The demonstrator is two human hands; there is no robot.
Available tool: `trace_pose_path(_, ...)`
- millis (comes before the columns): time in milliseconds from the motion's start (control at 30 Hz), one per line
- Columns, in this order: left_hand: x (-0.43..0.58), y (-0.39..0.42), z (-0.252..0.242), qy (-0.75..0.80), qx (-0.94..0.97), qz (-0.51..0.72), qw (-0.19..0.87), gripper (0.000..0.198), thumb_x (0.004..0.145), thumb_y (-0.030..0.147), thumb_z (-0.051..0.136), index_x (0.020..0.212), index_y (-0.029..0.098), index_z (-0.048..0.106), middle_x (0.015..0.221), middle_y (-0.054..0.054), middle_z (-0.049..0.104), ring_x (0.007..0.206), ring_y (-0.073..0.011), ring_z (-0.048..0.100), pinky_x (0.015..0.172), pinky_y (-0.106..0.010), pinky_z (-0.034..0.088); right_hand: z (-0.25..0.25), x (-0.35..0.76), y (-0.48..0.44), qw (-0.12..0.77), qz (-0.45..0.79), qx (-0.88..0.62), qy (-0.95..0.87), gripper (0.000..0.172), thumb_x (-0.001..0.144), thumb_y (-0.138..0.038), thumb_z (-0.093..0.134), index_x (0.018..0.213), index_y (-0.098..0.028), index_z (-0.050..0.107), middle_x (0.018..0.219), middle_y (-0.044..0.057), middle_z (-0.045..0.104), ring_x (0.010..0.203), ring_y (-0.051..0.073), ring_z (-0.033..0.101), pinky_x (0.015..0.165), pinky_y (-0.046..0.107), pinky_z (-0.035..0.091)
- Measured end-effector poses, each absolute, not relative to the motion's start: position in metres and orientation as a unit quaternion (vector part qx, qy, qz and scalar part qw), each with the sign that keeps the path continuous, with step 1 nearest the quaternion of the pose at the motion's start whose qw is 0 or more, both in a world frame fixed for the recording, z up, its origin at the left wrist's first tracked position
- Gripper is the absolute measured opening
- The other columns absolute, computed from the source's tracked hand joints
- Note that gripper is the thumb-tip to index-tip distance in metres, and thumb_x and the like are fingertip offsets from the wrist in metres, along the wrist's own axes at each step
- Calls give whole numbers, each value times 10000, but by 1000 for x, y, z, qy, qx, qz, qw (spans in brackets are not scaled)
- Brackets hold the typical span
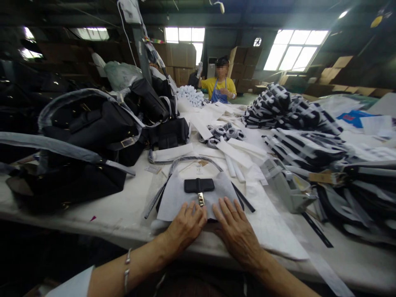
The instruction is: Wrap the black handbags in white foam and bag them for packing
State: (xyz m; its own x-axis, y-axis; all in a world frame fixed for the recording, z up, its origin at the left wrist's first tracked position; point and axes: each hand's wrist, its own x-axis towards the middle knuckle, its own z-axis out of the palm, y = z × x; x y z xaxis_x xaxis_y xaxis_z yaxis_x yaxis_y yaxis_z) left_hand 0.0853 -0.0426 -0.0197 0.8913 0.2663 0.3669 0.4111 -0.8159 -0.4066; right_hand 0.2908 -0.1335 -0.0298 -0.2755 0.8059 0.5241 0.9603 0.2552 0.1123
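A black handbag (198,185) lies before me with white wrapping paper (176,194) over its front. The flap tab and gold clasp (201,199) show through an opening in the paper. Its wrapped handle (198,158) arches away from me. My left hand (187,225) rests with bent, slightly parted fingers on the paper at the lower edge, just below and left of the clasp. Flat on the right part of the paper, my right hand (236,231) has its fingers spread. Both thumbs are mostly hidden.
Black handbags with wrapped straps (102,128) are heaped at the left. Right of the work spot stand a grey plastic holder (287,185) and stacks of black-and-white wrapped pieces (309,144). Paper strips and rolled straps (221,134) lie beyond. A co-worker in yellow (219,84) is across the table.
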Motion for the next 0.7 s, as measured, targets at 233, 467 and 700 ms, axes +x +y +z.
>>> trace_pose_path(233, 80, -23, -2, -163, -956, -144, 196, 371, 1000, 135, 352, 1341, 108, 497, 1161, -116, 635, 1021, -225, 621, 878, -361, 499, -29, 278, -110, 199, -261, -574, -750, 441, 908, -302, 596, 1342, -230, 578, 1316, 89, 642, 1256, 305, 519, 1157, 555, 241)
trace_pose_path(467, 66, -25, -24, -169, -926, -266, 209, 473, 983, 122, 309, 1411, 207, 492, 1253, -76, 617, 1204, -227, 533, 1022, -390, 428, -32, 283, -110, 204, -316, -510, -773, 471, 891, -393, 588, 1322, -205, 600, 1318, 67, 641, 1277, 320, 484, 1195, 534, 108)
trace_pose_path(700, 69, -20, -37, -173, -877, -394, 212, 372, 1017, 260, 380, 1309, 313, 604, 1170, -12, 670, 1192, -177, 557, 1108, -344, 361, -33, 299, -98, 193, -393, -428, -791, 385, 916, -469, 561, 1225, -258, 651, 1150, 27, 724, 1096, 259, 605, 1132, 433, 278)
